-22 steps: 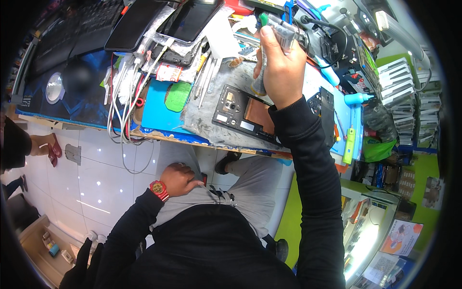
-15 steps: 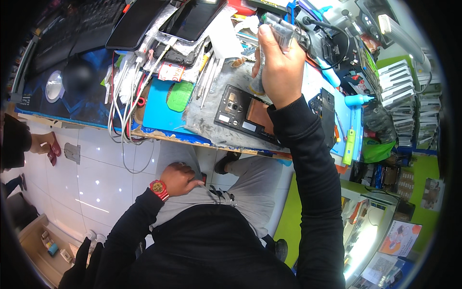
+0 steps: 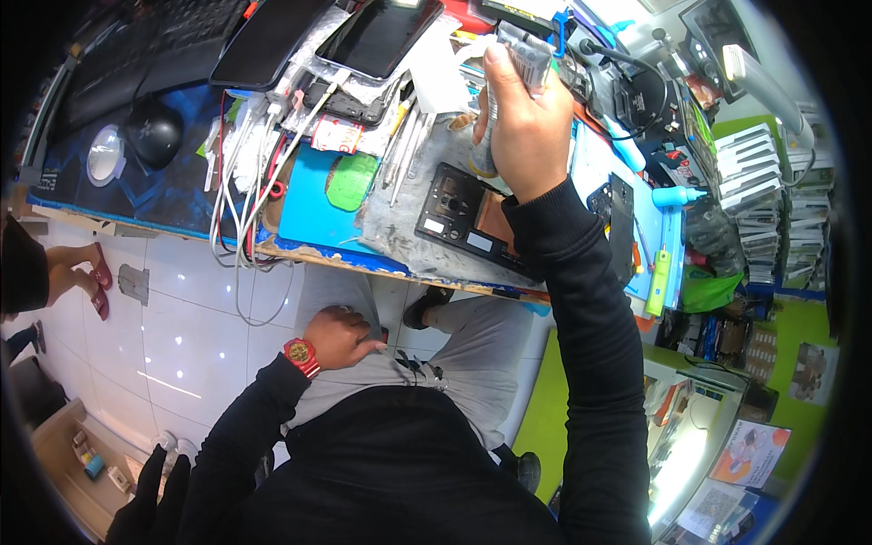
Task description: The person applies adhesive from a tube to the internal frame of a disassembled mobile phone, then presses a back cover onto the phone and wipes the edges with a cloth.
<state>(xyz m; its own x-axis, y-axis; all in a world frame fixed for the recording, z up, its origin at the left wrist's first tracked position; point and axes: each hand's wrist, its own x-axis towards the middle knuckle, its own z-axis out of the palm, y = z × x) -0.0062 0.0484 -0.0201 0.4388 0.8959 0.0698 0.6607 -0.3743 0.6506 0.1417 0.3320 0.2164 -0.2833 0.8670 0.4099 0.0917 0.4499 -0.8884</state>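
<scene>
My right hand (image 3: 525,127) is raised over the workbench and is closed around a clear plastic box (image 3: 520,50) with small dark parts inside. Just below that hand lies an opened phone (image 3: 468,221) with its back off, on a grey mat (image 3: 400,232). My left hand (image 3: 341,336) rests on my thigh below the bench edge, fingers curled with nothing in them; a red watch (image 3: 300,356) is on its wrist.
Two phones (image 3: 380,34) lie screen-up at the bench's far side, beside a keyboard (image 3: 136,45) and a black mouse (image 3: 153,134). White cables (image 3: 238,227) hang off the front edge. A dark phone (image 3: 619,227) and a green tool (image 3: 656,283) lie at the right. Someone's feet in red sandals (image 3: 95,277) stand at the left.
My right hand with the clear box has shifted slightly toward the far side of the bench. My left hand has stayed on my thigh.
</scene>
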